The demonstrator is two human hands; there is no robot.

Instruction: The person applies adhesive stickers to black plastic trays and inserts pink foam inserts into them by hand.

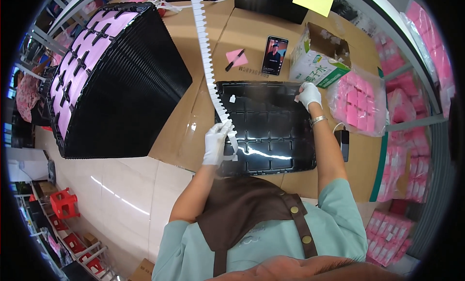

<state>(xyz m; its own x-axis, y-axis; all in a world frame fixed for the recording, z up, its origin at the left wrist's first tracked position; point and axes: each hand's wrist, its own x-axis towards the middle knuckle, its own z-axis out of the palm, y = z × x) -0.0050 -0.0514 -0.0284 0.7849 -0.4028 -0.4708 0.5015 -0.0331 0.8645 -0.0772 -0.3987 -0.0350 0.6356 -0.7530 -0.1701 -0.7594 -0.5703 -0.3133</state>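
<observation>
While my left hand's fingers pinch the notched white strip mid-frame over the black plastic tray | right hand, tray's upper-right corner: grip unclear remotely | strip probably light, limp, tearable; I'd hold its unbroken edge.

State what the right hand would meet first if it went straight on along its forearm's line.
Most likely the open-topped white and green box, which stands just beyond the right hand; the hand's height is unclear in this single view.

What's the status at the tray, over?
Left hand: pinching white strip. Right hand: at far right corner of black tray. Strip overhangs tray's left side.
</observation>
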